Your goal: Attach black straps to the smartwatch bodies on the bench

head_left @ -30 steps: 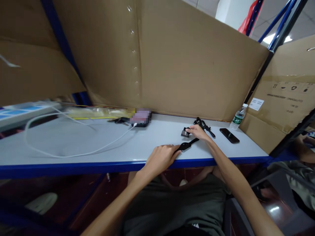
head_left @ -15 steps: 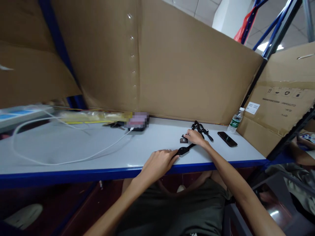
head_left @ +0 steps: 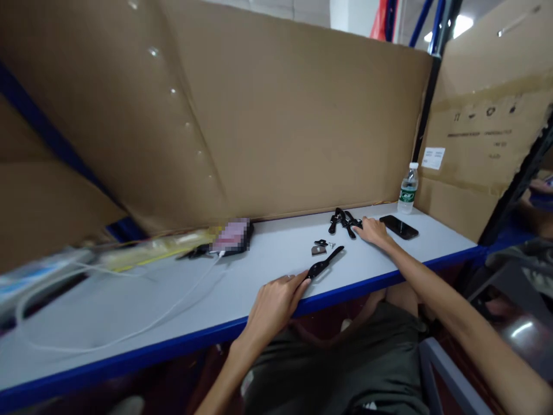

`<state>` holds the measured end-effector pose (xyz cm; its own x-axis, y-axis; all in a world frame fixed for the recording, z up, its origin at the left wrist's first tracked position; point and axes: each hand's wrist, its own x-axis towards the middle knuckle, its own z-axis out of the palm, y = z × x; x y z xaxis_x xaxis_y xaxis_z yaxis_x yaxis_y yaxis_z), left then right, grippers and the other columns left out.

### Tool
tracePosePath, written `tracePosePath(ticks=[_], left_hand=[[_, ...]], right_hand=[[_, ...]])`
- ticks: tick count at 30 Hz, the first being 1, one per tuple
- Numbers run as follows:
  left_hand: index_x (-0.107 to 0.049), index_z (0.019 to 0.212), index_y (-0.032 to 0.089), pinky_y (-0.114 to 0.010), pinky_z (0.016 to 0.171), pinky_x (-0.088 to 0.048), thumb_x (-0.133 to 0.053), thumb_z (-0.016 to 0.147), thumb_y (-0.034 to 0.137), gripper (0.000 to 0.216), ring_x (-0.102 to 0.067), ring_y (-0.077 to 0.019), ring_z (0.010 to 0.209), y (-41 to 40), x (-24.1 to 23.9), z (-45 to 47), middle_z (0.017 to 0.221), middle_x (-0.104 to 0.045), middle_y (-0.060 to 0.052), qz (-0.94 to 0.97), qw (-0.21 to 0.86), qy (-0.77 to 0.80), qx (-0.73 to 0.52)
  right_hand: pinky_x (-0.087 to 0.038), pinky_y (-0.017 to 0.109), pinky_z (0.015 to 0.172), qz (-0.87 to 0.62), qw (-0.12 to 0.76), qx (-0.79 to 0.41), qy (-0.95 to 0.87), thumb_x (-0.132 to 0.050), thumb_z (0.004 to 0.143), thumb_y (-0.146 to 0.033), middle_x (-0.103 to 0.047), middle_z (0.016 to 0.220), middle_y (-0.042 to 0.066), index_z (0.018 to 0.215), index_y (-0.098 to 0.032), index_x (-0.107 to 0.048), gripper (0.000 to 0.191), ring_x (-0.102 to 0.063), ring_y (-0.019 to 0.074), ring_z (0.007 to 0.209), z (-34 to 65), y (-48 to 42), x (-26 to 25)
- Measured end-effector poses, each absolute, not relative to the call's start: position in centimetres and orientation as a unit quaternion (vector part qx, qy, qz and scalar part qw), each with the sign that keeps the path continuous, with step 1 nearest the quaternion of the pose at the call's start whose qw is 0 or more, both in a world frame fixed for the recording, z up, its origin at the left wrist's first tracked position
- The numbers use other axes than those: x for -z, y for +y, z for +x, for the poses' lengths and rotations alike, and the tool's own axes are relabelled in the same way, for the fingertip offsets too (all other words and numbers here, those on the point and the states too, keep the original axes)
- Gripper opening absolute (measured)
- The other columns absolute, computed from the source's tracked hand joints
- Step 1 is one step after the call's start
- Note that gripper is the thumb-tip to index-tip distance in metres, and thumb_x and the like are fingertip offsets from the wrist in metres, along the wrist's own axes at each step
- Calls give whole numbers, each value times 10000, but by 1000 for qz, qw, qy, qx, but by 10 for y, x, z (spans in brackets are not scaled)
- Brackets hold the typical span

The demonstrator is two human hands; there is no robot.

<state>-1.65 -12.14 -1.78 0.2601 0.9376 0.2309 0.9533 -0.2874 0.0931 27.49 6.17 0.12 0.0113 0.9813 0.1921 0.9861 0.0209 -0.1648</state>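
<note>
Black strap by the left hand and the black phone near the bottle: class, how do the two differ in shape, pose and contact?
The black strap is long and narrow; the black phone is a flat, wider slab. The strap lies near the shelf's front edge, the phone farther back by the water bottle. The left hand touches the strap's end; the right hand rests just beside the phone. Both are black and lie flat.

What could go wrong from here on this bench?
The strap lies close to the table's blue edge under the left hand's fingertips; a nudge could slide it off. The right hand reaches between the black clips and the phone and might knock either. The small parts are loose and could scatter.
</note>
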Motion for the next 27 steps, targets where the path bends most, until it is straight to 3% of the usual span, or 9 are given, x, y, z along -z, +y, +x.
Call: tracePosePath(ticks=[5,9,12,18,27], left_hand=[[-697,1337,252,-298,808,-527,-334,1083,399,467,-760,-262,1005,-109,5,-30,1119,-802,-110,-755,90,-640,113],[-731,1264,216,-334,741,-500,-294,1078,461,534,-759,-322,960,-68,-26,-37,1055,-797,-171,-728,159,-665,45],[-738,1214,185,-331,786,-490,-266,1080,441,554,-745,-321,1016,-27,-39,-40,1074,-785,-189,-720,168,-674,10],[-752,1190,135,-347,854,-500,-310,1058,425,544,-732,-330,1057,26,-21,-53,1124,-769,-227,-703,137,-698,-4],[-723,1295,195,-399,892,-523,-374,1024,440,504,-704,-361,1124,39,2,-81,1185,-754,-199,-680,99,-726,30]], right_hand=[[-473,410,981,-692,161,-18,-703,-534,1026,-374,-694,1268,280,1314,-55,-641,443,-663,359,1214,266,61,12],[-460,393,999,-694,170,-34,-699,-504,1039,-330,-682,1303,273,1296,-60,-674,410,-646,343,1236,266,63,13],[-464,391,991,-693,166,-33,-701,-493,1043,-313,-685,1297,275,1283,-58,-694,404,-648,343,1229,265,62,12],[-478,378,973,-701,146,-15,-698,-465,1056,-295,-698,1277,273,1252,-62,-727,402,-670,330,1197,263,59,10],[-476,377,972,-707,106,13,-699,-402,1066,-250,-680,1299,299,1255,-19,-716,433,-665,339,1211,265,56,4]])
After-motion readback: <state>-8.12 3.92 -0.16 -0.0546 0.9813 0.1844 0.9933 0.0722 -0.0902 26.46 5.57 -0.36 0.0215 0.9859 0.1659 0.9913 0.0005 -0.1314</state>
